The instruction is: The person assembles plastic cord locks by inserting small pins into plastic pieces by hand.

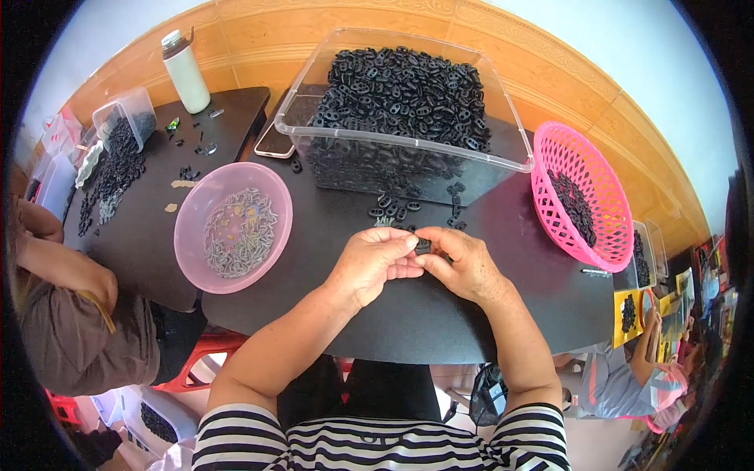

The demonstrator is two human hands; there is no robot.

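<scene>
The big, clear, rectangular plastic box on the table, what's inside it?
Inside the clear plastic box is a heap of small black oval pieces with holes. You can see the top ones and some through its front. Whatever lies deep in the middle is covered.

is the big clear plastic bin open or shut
Open: the big clear plastic bin has no lid over its heaped black plastic pieces.

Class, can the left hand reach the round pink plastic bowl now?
Probably yes: the left hand has only dark tabletop between it and the bowl, though busy with a small black piece.
</scene>
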